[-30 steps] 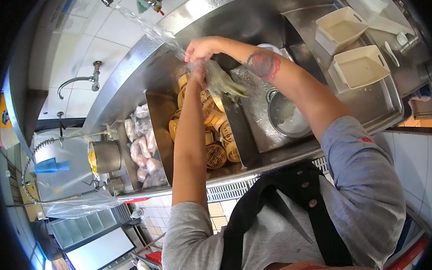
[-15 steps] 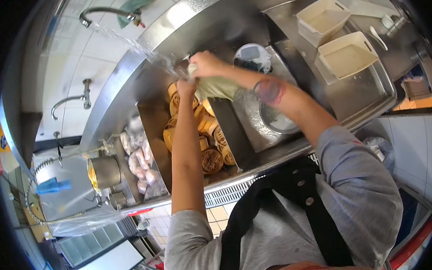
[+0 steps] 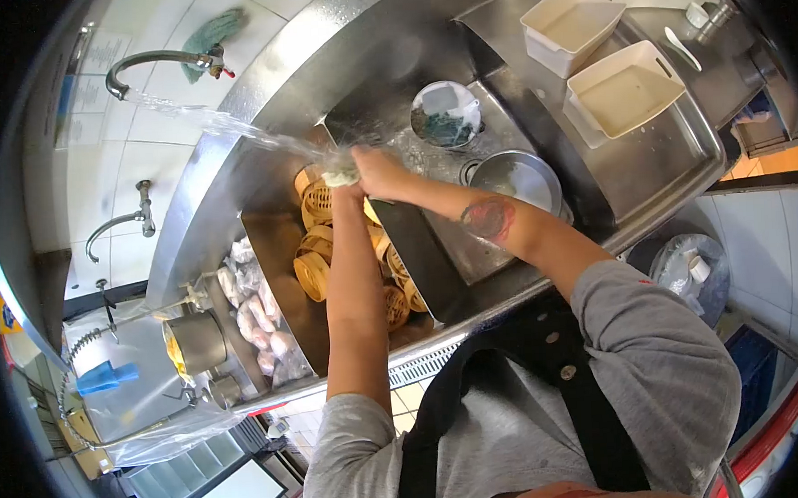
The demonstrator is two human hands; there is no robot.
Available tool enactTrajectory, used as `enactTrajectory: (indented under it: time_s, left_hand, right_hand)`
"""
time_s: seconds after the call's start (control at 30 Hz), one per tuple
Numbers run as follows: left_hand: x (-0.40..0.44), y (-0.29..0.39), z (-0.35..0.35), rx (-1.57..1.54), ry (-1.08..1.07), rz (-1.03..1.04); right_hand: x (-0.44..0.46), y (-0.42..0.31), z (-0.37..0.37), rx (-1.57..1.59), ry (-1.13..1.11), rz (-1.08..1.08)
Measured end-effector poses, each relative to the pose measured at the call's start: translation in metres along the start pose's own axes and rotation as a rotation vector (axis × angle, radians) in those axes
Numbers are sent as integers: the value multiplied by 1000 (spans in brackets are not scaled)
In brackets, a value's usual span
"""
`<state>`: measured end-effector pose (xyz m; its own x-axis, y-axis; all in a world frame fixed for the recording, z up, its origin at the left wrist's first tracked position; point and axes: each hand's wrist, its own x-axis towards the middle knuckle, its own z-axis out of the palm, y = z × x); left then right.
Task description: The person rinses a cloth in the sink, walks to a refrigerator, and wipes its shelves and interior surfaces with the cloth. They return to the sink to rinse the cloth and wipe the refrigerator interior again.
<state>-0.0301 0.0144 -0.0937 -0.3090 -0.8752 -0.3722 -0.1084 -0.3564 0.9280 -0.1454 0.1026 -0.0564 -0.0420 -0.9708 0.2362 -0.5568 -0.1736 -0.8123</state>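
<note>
Both fists are together under running water at the sink divider, closed on a pale, wet cloth (image 3: 340,177). My left hand (image 3: 350,192) grips it from below, with its fingers mostly hidden. My right hand (image 3: 374,170) wraps around it just to the right, slightly blurred. Only a small bunched part of the cloth shows between them. A stream of water (image 3: 233,124) shoots from the upper faucet (image 3: 155,58) and breaks into spray at the hands. Below and left of them, round bamboo steamers (image 3: 312,275) fill a sink compartment.
In the right-hand basin stand a metal pot (image 3: 523,183) and a round container with dark green contents (image 3: 447,129). Two cream plastic bins (image 3: 628,92) sit on the drainboard. Bagged pale food (image 3: 261,322) lies in the left compartment, near a large pot (image 3: 198,342).
The cloth hung loosely below my right hand before; now it is bunched between both fists. My hands have dropped slightly, and the whole view has shifted.
</note>
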Motion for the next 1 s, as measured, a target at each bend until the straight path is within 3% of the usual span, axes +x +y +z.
enactTrajectory:
  time_s: [0.07,0.13,0.17,0.23,0.27,0.3,0.37,0.43,0.47,0.53,0.57,0.6,0.67,0.8,1.0]
  left_hand:
    - [6,-7,12,63,-48,71]
    - [6,5,51,-435,63,-113]
    - [10,5,60,-688,122,-204]
    - [44,-8,56,-687,-62,3]
    - [23,19,76,-647,-71,47]
    - [2,46,92,-405,-60,86]
    - [5,53,88,518,-151,419]
    - [12,55,87,920,-179,346]
    - [48,19,70,1339,-264,303]
    - [17,25,77,1285,-290,205]
    - [-1,26,78,1259,-305,159]
    - [-4,7,69,1035,-308,180]
    - [-14,-34,49,741,-296,143]
    - [-60,-36,41,492,-172,-137]
    - [-81,-50,51,434,-266,-328]
  right_hand:
    - [6,16,-11,-68,-95,76]
    - [18,19,-42,-46,-257,139]
    - [25,29,-46,86,-130,218]
    - [37,34,-71,-23,-10,94]
    - [48,37,-84,32,-96,152]
    - [57,42,-94,105,-64,177]
    - [74,62,-104,165,3,195]
    - [80,85,-109,0,40,73]
    - [83,106,-103,-71,24,21]
    - [82,174,-71,-210,-5,-85]
    - [76,200,-55,-324,-82,26]
    - [70,226,-38,-439,-155,137]
    - [56,285,-1,-676,-494,4]
    - [48,308,34,-735,-723,-88]
    - [38,327,54,-752,-644,-13]
